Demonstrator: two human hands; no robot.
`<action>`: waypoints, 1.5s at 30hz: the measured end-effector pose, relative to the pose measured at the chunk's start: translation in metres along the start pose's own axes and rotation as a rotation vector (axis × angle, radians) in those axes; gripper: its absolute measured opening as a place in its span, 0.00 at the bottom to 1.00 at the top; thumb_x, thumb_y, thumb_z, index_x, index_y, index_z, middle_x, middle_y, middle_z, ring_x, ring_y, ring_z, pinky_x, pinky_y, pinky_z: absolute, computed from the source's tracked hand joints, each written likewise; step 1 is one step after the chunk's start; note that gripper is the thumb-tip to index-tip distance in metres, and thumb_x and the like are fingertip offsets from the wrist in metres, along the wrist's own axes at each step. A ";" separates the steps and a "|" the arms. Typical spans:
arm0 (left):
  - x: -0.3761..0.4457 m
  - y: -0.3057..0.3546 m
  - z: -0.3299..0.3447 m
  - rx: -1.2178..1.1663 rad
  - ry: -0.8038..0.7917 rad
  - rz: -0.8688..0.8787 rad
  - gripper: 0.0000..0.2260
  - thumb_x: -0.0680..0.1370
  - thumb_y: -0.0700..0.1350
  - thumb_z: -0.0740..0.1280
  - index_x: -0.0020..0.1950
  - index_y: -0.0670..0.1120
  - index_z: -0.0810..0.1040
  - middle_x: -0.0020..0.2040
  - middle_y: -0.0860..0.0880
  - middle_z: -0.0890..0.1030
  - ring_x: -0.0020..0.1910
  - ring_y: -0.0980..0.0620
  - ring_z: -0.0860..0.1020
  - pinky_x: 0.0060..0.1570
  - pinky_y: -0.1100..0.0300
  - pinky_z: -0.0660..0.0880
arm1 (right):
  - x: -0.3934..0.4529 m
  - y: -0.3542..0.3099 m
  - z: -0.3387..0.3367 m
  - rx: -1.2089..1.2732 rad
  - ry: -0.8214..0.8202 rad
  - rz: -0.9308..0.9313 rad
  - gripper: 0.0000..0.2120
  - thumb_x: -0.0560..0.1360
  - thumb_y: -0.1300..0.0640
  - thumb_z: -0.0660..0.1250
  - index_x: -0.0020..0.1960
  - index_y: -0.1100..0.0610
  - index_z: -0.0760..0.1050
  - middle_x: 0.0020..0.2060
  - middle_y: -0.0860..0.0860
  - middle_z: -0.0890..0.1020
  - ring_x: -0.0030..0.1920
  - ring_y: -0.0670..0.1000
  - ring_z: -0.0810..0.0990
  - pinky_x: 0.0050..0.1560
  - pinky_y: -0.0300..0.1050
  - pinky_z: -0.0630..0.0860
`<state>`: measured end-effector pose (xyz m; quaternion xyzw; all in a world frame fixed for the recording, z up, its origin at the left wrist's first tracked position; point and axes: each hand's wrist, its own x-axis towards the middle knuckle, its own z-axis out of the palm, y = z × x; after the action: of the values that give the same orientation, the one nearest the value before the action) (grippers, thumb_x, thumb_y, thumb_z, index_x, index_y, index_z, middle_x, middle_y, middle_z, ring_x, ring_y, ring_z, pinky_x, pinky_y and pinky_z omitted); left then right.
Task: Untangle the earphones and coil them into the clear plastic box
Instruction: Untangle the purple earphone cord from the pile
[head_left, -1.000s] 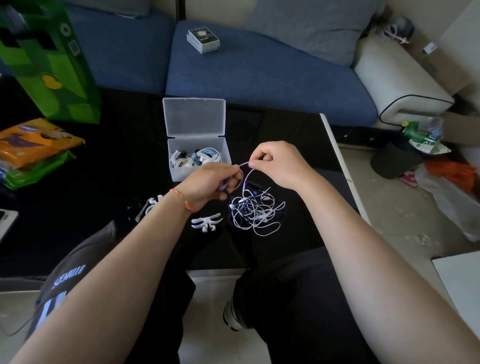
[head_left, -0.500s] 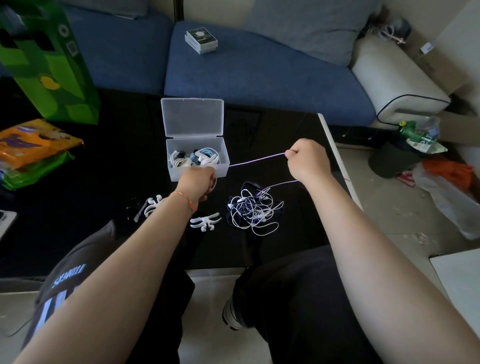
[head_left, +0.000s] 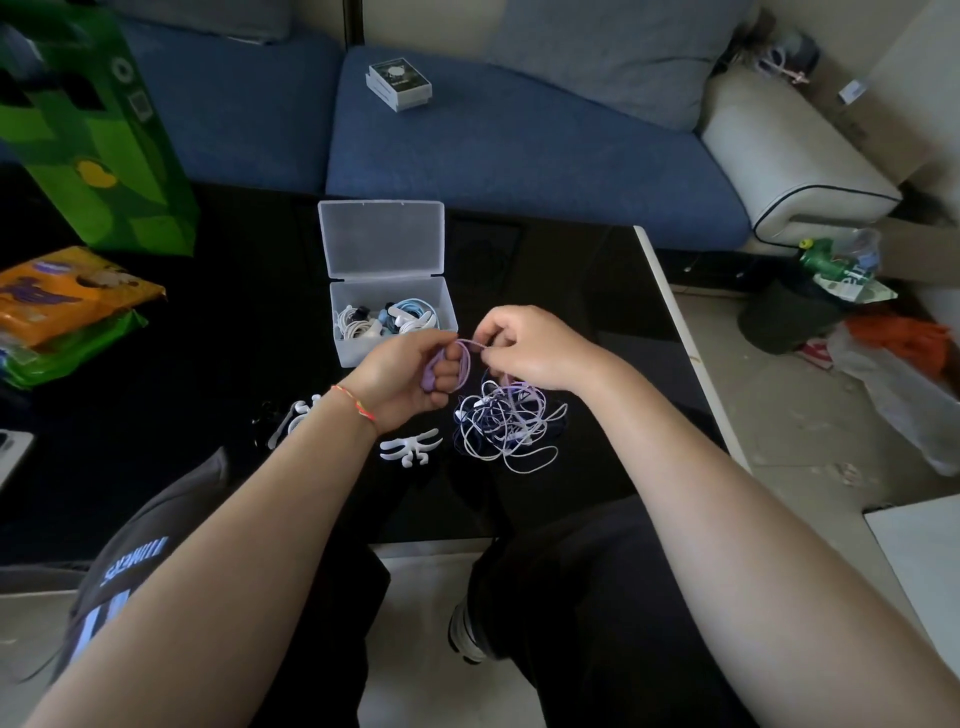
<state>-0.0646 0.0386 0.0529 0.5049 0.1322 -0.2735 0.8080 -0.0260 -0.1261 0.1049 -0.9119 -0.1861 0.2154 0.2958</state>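
A purple earphone cord (head_left: 464, 358) is looped round the fingers of the left hand (head_left: 410, 379) & gripped there; its free run is pinched by the right hand (head_left: 524, 345). Tangled earphones (head_left: 506, 423) are left on the black table (head_left: 597, 312), just beside the open clear plastic box (head_left: 389, 312), w/ coiled sets inside.

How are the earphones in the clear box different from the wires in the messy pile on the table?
The earphones in the clear box are wound into neat bundles; the tangled pile sprawls in loose, crossing loops. The boxed ones sit inside the clear plastic box; the pile lies on the black table. A purple cord runs from the pile into both hands; nothing touches the boxed ones. Both include white cords.
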 end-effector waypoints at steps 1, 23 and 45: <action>-0.001 0.001 -0.001 -0.048 -0.011 0.004 0.16 0.82 0.47 0.55 0.35 0.48 0.67 0.27 0.53 0.63 0.24 0.57 0.61 0.25 0.65 0.59 | -0.001 0.001 -0.002 0.026 0.020 0.000 0.04 0.79 0.60 0.66 0.53 0.56 0.79 0.37 0.50 0.83 0.33 0.45 0.80 0.36 0.37 0.76; 0.001 -0.001 0.000 -0.295 0.194 0.419 0.10 0.84 0.44 0.58 0.58 0.49 0.79 0.54 0.52 0.84 0.56 0.57 0.82 0.41 0.66 0.77 | -0.003 -0.006 0.009 0.100 -0.087 0.125 0.15 0.81 0.63 0.57 0.59 0.55 0.79 0.33 0.48 0.73 0.22 0.46 0.66 0.23 0.41 0.66; 0.005 -0.009 0.001 0.217 0.138 0.282 0.09 0.83 0.38 0.59 0.52 0.41 0.79 0.46 0.43 0.83 0.44 0.50 0.82 0.53 0.56 0.79 | 0.000 -0.002 -0.003 -0.006 0.242 -0.062 0.05 0.78 0.56 0.69 0.47 0.56 0.82 0.30 0.45 0.78 0.31 0.41 0.73 0.31 0.27 0.67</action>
<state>-0.0660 0.0326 0.0440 0.6203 0.0851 -0.1350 0.7680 -0.0252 -0.1261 0.1087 -0.9258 -0.1779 0.0940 0.3199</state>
